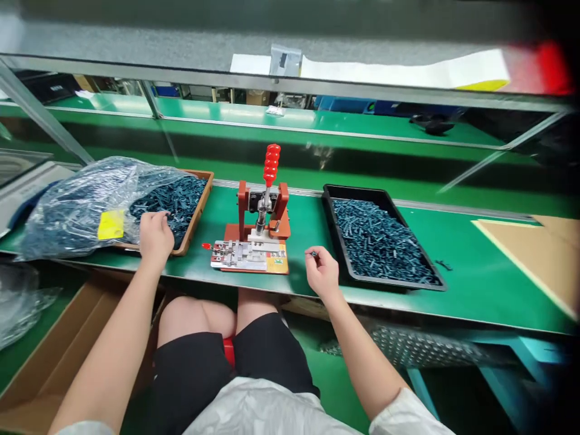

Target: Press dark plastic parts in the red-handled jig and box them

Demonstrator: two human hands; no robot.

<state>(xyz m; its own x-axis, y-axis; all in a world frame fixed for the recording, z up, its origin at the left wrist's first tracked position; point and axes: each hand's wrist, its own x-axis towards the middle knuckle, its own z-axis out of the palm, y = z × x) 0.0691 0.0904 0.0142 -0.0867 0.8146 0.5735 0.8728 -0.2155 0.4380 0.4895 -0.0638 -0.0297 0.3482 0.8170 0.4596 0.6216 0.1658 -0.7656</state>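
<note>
My left hand (155,237) is at the near edge of a brown tray (199,212), fingers bent together at a heap of small dark blue-green strips (181,202). What those fingers hold, if anything, is hidden. My right hand (323,272) pinches a small dark piece (314,254) above the bench, just left of a black tray (388,281) full of similar short pieces (376,238). Between my hands stands a hand-operated toggle press (264,208). Its red handle (272,164) points upward, and a metal slide fixture (240,254) lies on its base.
Clear plastic sheeting (77,202) with a yellow label (111,224) covers the brown tray's left part. Right of the black tray lie a few loose pieces (444,264) and a cardboard sheet (539,254). A shelf (181,54) crosses above the green bench (475,296). Below left is a cardboard box (58,344).
</note>
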